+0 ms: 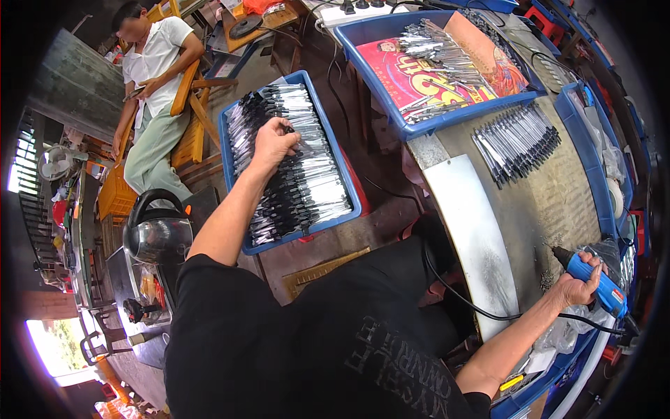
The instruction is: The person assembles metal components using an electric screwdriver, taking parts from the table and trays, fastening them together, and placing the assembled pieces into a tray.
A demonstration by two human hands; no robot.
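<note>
My left hand is over a blue plastic crate filled with rows of slim, pen-like black-and-silver pieces. Its thumb and fingers are pinched together, and a similar slim piece shows at the fingertips, partly hidden. At the right, my right hand is wrapped round a blue electric screwdriver with a black nose. The tool's tip points left over the worktable, near a small heap of tiny metal parts. Farther back on the table lies a row of the same slim pieces.
A blue tray with more slim pieces on printed card stands at the table's far end. A white sheet lines the table's left edge. The black cable crosses to the screwdriver. A kettle and a seated person are at left.
</note>
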